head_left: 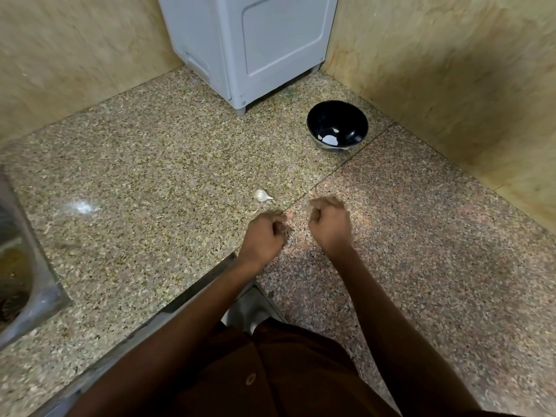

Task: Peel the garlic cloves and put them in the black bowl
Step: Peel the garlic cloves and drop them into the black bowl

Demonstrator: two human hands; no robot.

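A white unpeeled garlic clove (262, 195) lies on the speckled granite counter, just beyond my left hand (264, 236). A small pale scrap of peel (255, 211) lies between the clove and that hand. My left hand is curled into a fist over the counter, and I cannot see anything inside it. My right hand (330, 224) is also curled shut, blurred, a little to the right. The black bowl (337, 125) stands farther back on the right, with a few white pieces at its bottom.
A grey plastic appliance (249, 46) stands in the back corner against beige tiled walls. A steel sink (18, 266) is set into the counter at the far left. The counter's front edge runs diagonally under my left forearm.
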